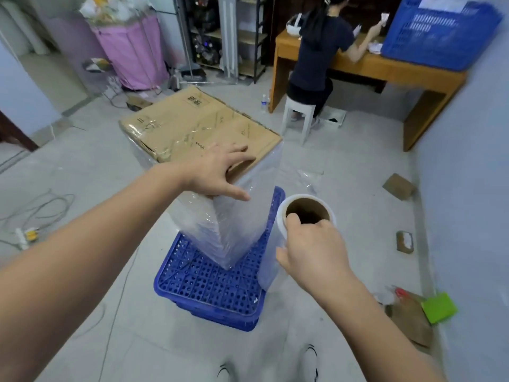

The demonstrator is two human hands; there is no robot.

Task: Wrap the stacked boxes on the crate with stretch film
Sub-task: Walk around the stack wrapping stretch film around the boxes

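The film (242, 227) veils the boxes' (201, 128) sides; the right hand (311, 246) hides the roll's (303, 213) lower body; carton print is unreadable.

Grey tiled floor (358, 150), wooden desk (385, 66), white stool (298, 110).

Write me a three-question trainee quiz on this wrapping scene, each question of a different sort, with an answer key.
1. True or false: the left hand rests on the top near corner of the stacked boxes.
2. What does the right hand grip? A) a knife B) the stretch film roll C) a tape gun
3. Fill in: the boxes stand on a ____ crate.

Key: 1 true; 2 B; 3 blue
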